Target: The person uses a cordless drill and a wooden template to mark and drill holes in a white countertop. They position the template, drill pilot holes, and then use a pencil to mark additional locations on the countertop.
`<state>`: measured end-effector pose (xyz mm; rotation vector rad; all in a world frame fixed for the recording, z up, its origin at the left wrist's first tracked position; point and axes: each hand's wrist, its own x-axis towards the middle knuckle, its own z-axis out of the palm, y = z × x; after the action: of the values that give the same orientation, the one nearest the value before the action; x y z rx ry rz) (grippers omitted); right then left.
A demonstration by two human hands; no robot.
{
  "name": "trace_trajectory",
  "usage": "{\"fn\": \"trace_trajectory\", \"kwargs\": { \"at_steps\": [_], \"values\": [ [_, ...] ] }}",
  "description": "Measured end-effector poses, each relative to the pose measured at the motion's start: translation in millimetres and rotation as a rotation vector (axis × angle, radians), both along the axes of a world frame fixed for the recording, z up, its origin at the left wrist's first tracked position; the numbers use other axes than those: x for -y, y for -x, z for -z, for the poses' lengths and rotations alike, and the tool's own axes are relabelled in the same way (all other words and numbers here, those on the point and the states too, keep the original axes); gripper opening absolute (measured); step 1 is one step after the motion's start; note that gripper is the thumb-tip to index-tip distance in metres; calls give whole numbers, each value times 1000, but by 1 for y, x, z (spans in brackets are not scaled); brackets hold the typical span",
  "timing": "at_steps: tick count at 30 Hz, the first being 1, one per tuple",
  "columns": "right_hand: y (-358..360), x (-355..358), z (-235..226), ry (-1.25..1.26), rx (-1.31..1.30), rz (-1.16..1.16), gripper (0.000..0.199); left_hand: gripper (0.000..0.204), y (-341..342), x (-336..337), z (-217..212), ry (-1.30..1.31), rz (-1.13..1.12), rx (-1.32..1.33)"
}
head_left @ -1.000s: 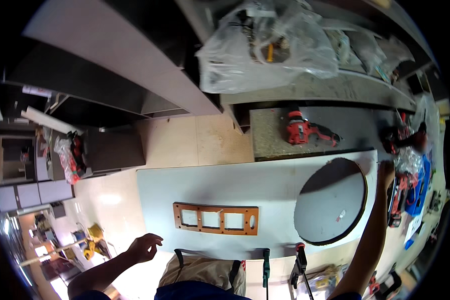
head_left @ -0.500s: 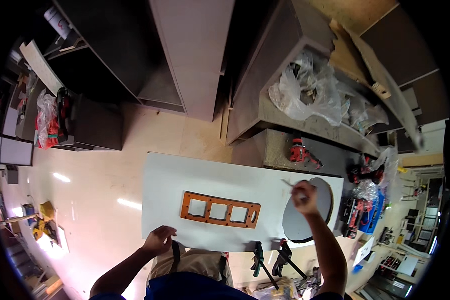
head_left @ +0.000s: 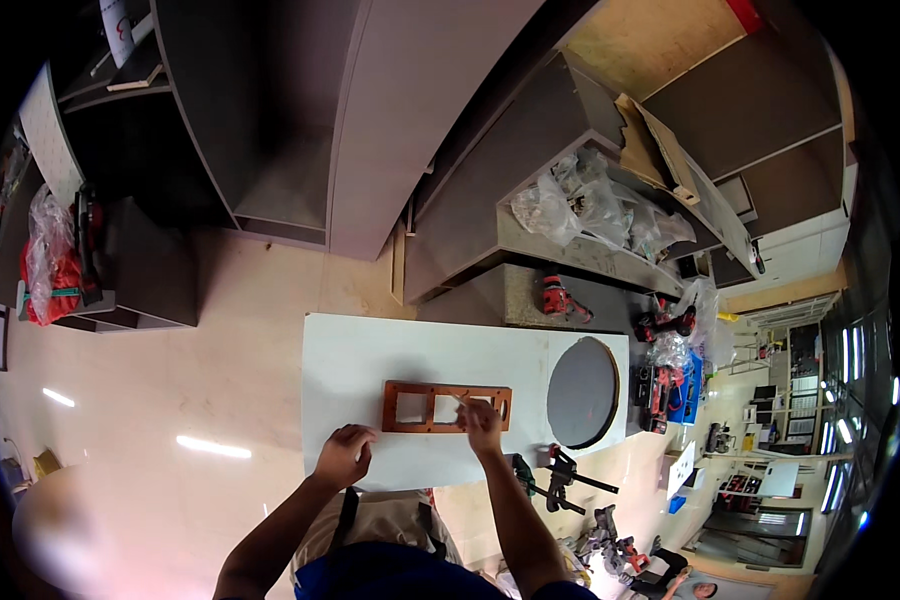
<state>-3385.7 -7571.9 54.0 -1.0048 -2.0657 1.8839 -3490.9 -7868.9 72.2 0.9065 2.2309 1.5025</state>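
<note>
Orange-brown wooden frame (head_left: 446,406) with three rectangular openings, flat on the white panel (head_left: 370,350), near its front edge. Right hand (head_left: 483,424) over the frame's right end, fingers pinched narrow on a thin pale stick-like tool (head_left: 457,399), too small to identify. Left hand (head_left: 344,456) on the white panel just in front of the frame's left end, fingers curled, apparently holding nothing. Beside the frame to the right, a dark grey round disc (head_left: 582,391) lying on the panel's right end. At the panel's front right corner, black clamps (head_left: 560,476) with red tips. Farther right, a blue bin (head_left: 686,385) with red and black tools. Beyond the panel, a red power tool (head_left: 560,299) on a grey bench, then a shelf of crumpled clear plastic bags (head_left: 590,205). Far left, a red package in clear plastic (head_left: 48,265) on a dark cabinet. At the top right, cardboard pieces (head_left: 650,145) on a shelf.
</note>
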Motion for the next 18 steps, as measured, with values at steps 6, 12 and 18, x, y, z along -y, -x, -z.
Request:
{"fn": "trace_trajectory", "kwargs": {
  "at_steps": [6,12,18],
  "values": [
    [-39,-5,8,-39,-136,50,19,17,-17,20,31,48,33,51],
    [-24,10,28,-222,-43,-138,18,17,-7,-7,45,54,62,65],
    [-31,-21,23,-287,13,65,6,21,3,-34,48,49,36,69]
  ]
}}
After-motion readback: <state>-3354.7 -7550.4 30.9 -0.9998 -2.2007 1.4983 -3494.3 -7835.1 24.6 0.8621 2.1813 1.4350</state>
